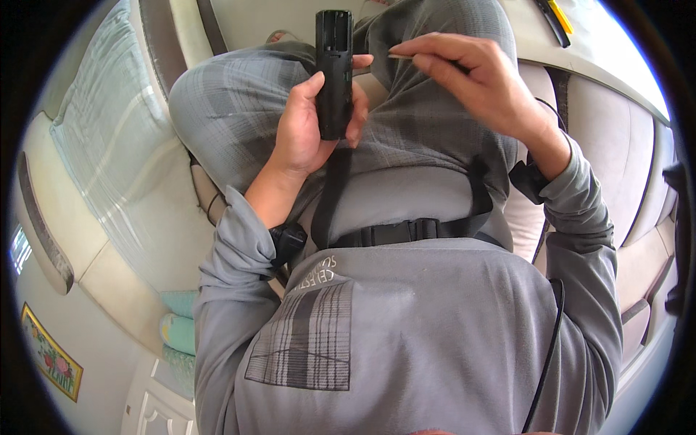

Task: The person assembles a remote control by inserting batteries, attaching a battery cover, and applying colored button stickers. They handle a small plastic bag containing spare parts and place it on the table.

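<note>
sofa: we sit on a pale beige cushioned sofa [616, 145] with smooth padded sections and dark seams; a light checked woven cushion [101, 123] lies to our left.
shirt: a soft grey long-sleeved knit shirt [435, 326] with a dark plaid square print fills the lower view.
trousers: grey faintly checked fabric trousers [239, 94] cover our raised knees.
strap: a black webbing belt with a plastic buckle [406, 230] crosses our waist.
left hand: our left hand [308, 127] is clamped around the lower half of a black matte oblong plastic remote-like device [334, 72], thumb on its near side, fingers curled behind.
device: it stands upright above our lap, between the knees, its open back showing a hollow rectangular compartment at the top.
right hand: our right hand [482, 80] hovers just right of the device, not touching it, thumb and forefinger pinched together on a small thin pale piece [399, 55] that we cannot make out.
tools: a yellow-and-black slim tool [554, 18] rests on the sofa edge, well apart.
</note>
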Motion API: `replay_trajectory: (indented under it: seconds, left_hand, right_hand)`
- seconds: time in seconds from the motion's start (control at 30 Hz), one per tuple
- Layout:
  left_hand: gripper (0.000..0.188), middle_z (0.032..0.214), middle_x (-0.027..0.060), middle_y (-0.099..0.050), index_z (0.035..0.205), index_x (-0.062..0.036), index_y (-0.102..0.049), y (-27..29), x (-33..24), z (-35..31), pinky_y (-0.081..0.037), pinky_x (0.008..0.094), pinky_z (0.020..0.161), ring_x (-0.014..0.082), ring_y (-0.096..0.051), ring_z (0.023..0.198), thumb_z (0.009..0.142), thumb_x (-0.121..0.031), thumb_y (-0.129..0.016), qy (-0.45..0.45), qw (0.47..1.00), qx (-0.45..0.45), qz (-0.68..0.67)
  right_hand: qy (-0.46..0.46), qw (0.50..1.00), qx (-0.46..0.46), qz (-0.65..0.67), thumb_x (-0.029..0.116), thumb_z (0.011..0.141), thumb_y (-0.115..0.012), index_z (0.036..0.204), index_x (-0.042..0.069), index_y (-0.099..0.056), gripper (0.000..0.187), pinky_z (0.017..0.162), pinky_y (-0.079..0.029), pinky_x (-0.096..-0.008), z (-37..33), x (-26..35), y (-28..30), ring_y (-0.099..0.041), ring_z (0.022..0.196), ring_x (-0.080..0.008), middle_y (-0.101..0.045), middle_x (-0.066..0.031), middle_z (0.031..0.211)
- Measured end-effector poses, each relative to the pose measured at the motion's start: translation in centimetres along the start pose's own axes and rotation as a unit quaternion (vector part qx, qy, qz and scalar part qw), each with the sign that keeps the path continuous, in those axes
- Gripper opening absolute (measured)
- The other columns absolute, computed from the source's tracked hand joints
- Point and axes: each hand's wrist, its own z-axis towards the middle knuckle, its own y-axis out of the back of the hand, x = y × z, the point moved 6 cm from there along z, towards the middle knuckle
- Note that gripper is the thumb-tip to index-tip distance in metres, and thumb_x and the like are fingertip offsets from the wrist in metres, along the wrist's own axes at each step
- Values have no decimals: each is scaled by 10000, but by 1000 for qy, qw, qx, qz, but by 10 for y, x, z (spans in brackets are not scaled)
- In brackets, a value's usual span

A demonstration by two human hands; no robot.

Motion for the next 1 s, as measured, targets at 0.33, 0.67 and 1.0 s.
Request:
replay_trajectory:
  seconds: [0.33, 0.67, 1.0]
  left_hand:
    - [632, 743, 50, -604, 1468, -31, -496, 0, -3, 0, -427, 260, 564, 115, -503, 584, 1068, -457, -258, -20, 999, 0, 31]
    - [537, 749, 36, -558, 1217, -75, -571, 6, 2, -2, -418, 258, 546, 106, -479, 552, 1093, -477, -237, -8, 998, -15, 56]
    - [550, 774, 31, -575, 1040, -64, -582, 8, 6, 0, -424, 257, 573, 101, -496, 613, 1091, -486, -234, -13, 994, -26, 105]
  right_hand:
    - [-24, 994, -3, 102, 81, 1025, -611, 1171, 5, -660, 172, 727, -512, -261, 11, 14, -29, -595, 784, -90, -727, -69, 1049]
    - [-26, 994, -58, 85, 146, 1047, -600, 1217, 79, -675, 198, 626, -448, -218, 15, 13, -23, -514, 678, -50, -578, 16, 798]
    - [-54, 995, -22, 76, 148, 1052, -593, 1245, 85, -673, 219, 632, -459, -220, 12, 5, -26, -538, 698, -49, -590, 6, 791]
